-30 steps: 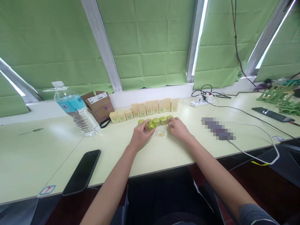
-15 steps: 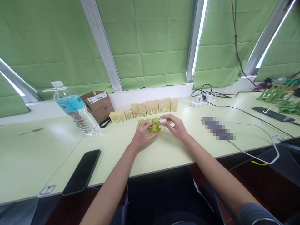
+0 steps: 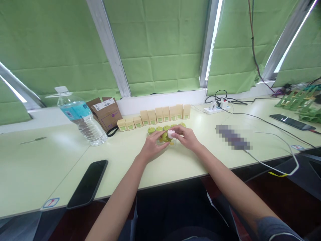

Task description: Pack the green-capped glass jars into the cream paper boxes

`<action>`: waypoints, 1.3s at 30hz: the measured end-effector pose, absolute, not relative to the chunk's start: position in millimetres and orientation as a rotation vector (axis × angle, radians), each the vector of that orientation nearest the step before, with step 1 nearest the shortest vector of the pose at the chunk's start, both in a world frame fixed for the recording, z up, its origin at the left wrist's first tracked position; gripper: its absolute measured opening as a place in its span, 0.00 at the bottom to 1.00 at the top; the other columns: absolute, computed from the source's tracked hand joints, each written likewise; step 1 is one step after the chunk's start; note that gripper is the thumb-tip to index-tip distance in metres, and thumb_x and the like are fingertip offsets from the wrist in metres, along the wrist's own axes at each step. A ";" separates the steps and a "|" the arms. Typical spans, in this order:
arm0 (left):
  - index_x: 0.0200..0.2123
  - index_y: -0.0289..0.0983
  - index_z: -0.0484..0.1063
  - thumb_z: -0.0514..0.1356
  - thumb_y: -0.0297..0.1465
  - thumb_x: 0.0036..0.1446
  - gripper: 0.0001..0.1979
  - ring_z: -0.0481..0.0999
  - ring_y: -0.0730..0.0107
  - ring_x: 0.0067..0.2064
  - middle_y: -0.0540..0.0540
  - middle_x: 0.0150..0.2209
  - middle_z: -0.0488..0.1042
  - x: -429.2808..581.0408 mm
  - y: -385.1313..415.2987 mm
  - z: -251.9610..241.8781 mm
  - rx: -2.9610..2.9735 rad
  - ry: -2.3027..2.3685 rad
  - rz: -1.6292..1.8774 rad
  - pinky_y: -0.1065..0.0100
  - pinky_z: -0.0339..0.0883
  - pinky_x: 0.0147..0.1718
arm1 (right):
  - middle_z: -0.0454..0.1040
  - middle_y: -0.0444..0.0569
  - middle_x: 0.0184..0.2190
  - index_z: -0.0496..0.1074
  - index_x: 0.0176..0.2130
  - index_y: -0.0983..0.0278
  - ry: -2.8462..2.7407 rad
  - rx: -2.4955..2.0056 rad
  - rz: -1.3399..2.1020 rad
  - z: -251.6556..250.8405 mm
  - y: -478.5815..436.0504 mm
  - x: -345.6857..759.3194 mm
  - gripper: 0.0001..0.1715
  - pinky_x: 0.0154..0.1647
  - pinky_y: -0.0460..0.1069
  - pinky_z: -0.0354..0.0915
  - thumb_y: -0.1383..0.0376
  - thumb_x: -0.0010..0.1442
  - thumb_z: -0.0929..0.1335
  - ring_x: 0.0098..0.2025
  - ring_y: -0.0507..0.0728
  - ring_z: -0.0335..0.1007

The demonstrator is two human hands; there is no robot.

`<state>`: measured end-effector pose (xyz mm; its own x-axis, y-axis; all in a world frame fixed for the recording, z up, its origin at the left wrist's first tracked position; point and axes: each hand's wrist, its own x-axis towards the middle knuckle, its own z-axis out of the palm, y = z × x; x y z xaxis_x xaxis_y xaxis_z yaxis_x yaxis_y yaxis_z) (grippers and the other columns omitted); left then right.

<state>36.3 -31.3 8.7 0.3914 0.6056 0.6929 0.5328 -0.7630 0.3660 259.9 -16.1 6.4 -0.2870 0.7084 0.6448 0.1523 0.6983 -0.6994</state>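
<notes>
My left hand (image 3: 151, 146) is closed around a small yellow-green piece with a petal-like rim (image 3: 166, 138), low over the table. Pinched in the fingers of my right hand (image 3: 187, 138) is a small rounded white-pink piece (image 3: 171, 134). It is at the opening of the green piece; whether it sits inside, I cannot tell. Just behind and below my hands are clear plastic containers (image 3: 173, 142), partly covered by my fingers. Several round green items (image 3: 158, 129) stand in a row beyond them.
Several small cream boxes (image 3: 151, 117) line the back of the table. Left are a large water bottle (image 3: 84, 122), an opened cardboard box (image 3: 107, 115), and a black phone (image 3: 88, 184). Right are a power strip (image 3: 217, 109), cables, another phone (image 3: 292, 122) and green racks (image 3: 296, 100).
My right hand has moved left and slightly down, bringing the white-pink piece from beside the green piece to its opening. My left hand stays about where it was.
</notes>
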 end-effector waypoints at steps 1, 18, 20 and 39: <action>0.59 0.42 0.73 0.68 0.38 0.57 0.26 0.77 0.63 0.44 0.43 0.46 0.79 36.0 -31.0 8.4 2.547 1.052 1.319 0.60 0.73 0.45 | 0.82 0.49 0.46 0.75 0.49 0.57 -1.817 -0.679 0.633 6.3 -15.8 259.8 0.16 0.53 0.56 0.77 0.52 0.65 0.70 0.48 0.59 0.81; 0.53 0.39 0.78 0.69 0.40 0.56 0.22 0.74 0.66 0.35 0.45 0.36 0.79 36.5 -33.5 13.9 2.469 1.045 1.339 0.62 0.72 0.37 | 0.81 0.49 0.45 0.77 0.49 0.58 -1.892 -0.700 0.656 5.4 -15.4 258.8 0.17 0.52 0.56 0.78 0.53 0.65 0.70 0.47 0.58 0.81; 0.52 0.39 0.78 0.69 0.41 0.56 0.22 0.74 0.66 0.35 0.44 0.35 0.79 36.2 -34.0 14.8 2.443 1.049 1.347 0.62 0.72 0.37 | 0.81 0.50 0.47 0.77 0.50 0.58 -1.895 -0.662 0.681 6.0 -16.2 258.9 0.18 0.53 0.57 0.78 0.53 0.64 0.71 0.48 0.58 0.81; 0.59 0.42 0.74 0.62 0.44 0.63 0.24 0.79 0.62 0.43 0.44 0.45 0.81 40.1 -36.3 14.1 2.242 1.173 1.251 0.60 0.73 0.47 | 0.82 0.49 0.47 0.78 0.51 0.57 -1.908 -0.660 0.427 8.0 -17.0 256.1 0.19 0.47 0.56 0.79 0.55 0.62 0.73 0.46 0.58 0.80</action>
<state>40.1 -36.3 14.1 0.2807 0.7826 0.5557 0.5042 -0.6129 0.6084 256.1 -17.0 8.0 -0.3222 0.6182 0.7170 0.2536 0.7861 -0.5637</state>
